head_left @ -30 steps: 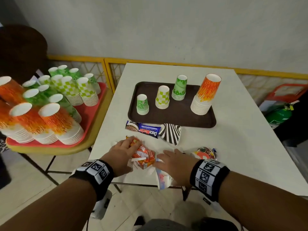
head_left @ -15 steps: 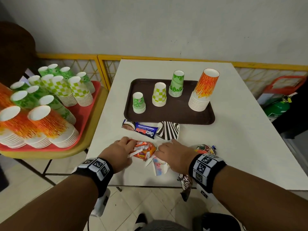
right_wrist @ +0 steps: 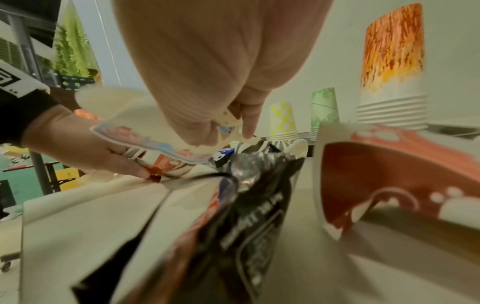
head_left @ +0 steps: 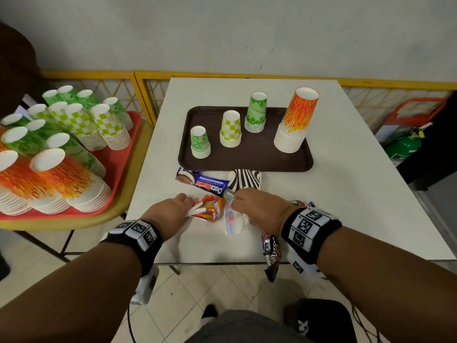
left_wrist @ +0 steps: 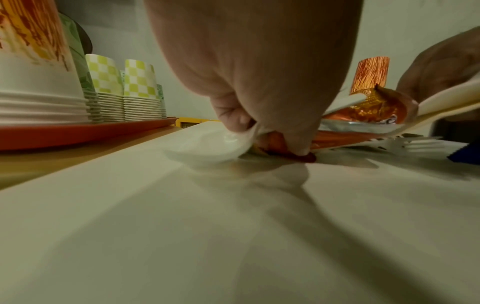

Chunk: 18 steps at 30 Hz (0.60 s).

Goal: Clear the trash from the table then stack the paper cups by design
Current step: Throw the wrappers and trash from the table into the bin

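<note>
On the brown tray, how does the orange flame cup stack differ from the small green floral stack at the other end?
The orange flame stack is clearly taller and wider, at the brown tray's right end; the small green floral stack is the shortest, at the left end. The orange stack shows more rims than the green one. Both stand upside down with white rims at the bottom.

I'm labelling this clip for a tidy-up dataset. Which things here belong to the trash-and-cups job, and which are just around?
Part of the job:
- orange wrapper, held by the left hand
- pastel wrapper, held by the right hand
- blue cookie wrapper
- dark wrapper at the table edge
- cup stacks on the brown tray

Just around:
- green cylinder
- yellow railing
</note>
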Available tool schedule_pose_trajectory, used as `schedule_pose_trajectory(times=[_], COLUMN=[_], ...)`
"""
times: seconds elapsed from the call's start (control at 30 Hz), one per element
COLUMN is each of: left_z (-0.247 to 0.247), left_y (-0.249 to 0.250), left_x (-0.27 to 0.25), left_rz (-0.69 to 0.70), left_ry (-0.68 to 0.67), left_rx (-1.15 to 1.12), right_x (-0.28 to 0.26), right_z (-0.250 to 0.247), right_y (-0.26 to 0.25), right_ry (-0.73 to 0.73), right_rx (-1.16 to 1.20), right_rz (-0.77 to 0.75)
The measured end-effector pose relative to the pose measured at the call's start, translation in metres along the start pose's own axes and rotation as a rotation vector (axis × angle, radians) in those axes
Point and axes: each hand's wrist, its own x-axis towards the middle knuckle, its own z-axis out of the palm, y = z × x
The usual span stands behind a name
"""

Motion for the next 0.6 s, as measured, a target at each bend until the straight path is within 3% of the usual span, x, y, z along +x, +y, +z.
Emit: schedule_pose_trajectory(times=[0.2,0.43,0.6], left_z=[-0.030,-0.091,-0.119], left_y=[0.006,0.033,0.071], left_x=[0.003,0.014,0.033], left_rz=[-0.006,0.100,0.251], left_ry=[0.036,0.247,0.290], left_rx=[-0.039,-0.165,-0.260], right_x=[-0.006,-0.021,-0.049], right_z=[-0.007,-0.044,-0.061], right_y=[-0.003,0.008,0.021], right_ry=[0.235,0.529,0.723], right_rx=[0.246,0.406,0.528], right_rz=[0.080,0.432,0.683])
